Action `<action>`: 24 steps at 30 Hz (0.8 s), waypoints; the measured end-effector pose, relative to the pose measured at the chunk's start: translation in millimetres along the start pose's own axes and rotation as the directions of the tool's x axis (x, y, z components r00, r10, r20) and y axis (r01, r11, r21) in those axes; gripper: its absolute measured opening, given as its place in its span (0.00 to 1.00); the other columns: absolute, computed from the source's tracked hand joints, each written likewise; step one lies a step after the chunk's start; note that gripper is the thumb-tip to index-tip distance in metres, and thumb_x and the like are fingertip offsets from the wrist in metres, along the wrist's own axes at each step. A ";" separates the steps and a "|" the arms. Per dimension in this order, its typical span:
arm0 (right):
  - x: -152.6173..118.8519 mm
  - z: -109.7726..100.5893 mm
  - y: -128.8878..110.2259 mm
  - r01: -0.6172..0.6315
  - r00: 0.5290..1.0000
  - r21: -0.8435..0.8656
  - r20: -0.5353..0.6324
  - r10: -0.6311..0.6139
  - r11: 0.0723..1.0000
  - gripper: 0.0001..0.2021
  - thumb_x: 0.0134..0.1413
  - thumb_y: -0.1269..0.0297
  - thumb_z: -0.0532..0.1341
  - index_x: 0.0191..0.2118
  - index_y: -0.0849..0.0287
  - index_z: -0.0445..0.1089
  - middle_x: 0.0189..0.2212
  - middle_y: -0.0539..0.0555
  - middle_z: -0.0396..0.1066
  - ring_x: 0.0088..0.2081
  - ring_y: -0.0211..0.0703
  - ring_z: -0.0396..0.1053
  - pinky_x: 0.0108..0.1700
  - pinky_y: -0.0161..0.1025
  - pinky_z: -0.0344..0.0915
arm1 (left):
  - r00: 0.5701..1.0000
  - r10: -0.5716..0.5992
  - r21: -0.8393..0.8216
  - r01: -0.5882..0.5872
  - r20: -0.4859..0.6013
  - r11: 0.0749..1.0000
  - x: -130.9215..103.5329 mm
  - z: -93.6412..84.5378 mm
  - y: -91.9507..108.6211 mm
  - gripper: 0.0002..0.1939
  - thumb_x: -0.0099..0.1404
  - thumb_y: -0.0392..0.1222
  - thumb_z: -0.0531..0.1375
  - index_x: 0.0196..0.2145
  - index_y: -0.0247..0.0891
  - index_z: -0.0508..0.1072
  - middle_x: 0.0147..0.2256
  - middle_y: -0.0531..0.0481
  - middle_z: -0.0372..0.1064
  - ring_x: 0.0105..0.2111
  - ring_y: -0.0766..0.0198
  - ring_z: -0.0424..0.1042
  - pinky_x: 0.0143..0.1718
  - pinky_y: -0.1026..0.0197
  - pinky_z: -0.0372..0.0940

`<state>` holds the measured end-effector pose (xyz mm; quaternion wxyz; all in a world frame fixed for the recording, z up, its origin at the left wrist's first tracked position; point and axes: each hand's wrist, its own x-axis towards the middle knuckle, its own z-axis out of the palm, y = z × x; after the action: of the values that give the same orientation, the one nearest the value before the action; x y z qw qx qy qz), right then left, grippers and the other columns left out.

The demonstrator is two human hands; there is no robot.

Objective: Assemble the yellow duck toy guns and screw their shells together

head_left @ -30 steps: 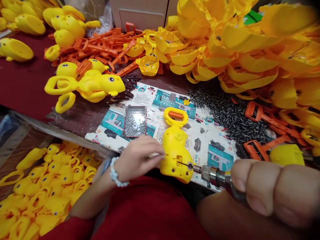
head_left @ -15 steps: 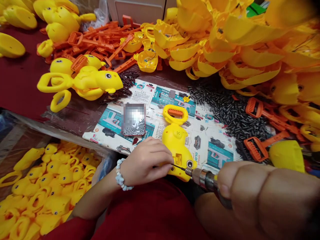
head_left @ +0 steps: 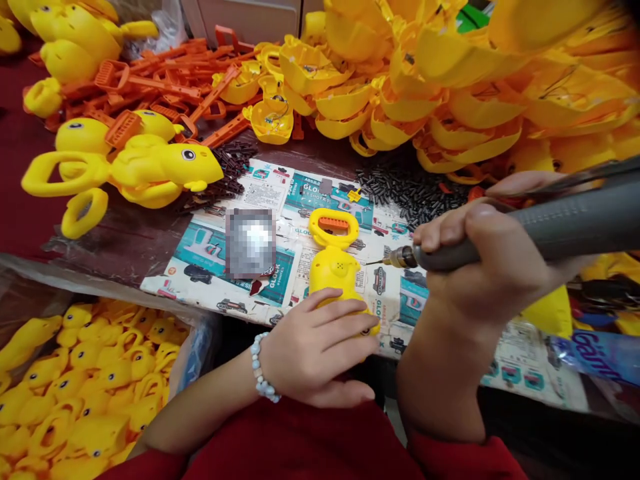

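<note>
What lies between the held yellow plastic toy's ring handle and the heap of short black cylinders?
Head view: a white printed sheet lies between ring handle and heap, with a small yellow shape, loose or printed unclear.

Pale panel [head_left: 250, 19] behind maroon table [head_left: 137, 241]

looks like a toy-assembly workshop, judging by piles of repeated parts around the printed sheet [head_left: 195, 257] on the worktable [head_left: 153, 230]: behind it, nested yellow shells [head_left: 345, 103] with wiring inside and orange pieces [head_left: 170, 83]; by its rear right edge, small black cylinders [head_left: 395, 187]; down to its left, a box [head_left: 199, 350] of yellow toys [head_left: 80, 393]; over it, a grey power driver [head_left: 565, 217].
</note>
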<state>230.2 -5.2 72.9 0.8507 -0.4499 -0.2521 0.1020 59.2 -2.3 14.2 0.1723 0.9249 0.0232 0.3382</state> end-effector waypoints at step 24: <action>-20.8 -5.8 26.9 0.013 0.991 0.030 0.129 -0.017 0.999 0.09 0.39 0.75 0.60 0.29 0.57 0.62 0.16 0.42 0.59 0.13 0.32 0.55 0.17 0.34 0.58 | 0.968 -0.248 -0.228 0.235 -0.028 0.945 -19.1 19.0 -19.7 0.35 0.58 0.59 0.60 0.56 0.35 0.57 0.51 0.36 0.70 0.58 0.49 0.62 0.64 0.42 0.46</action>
<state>216.9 -2.2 41.2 0.8398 -0.4278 -0.3084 0.1285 58.0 7.3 -17.7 0.3144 0.8799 0.1032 0.3410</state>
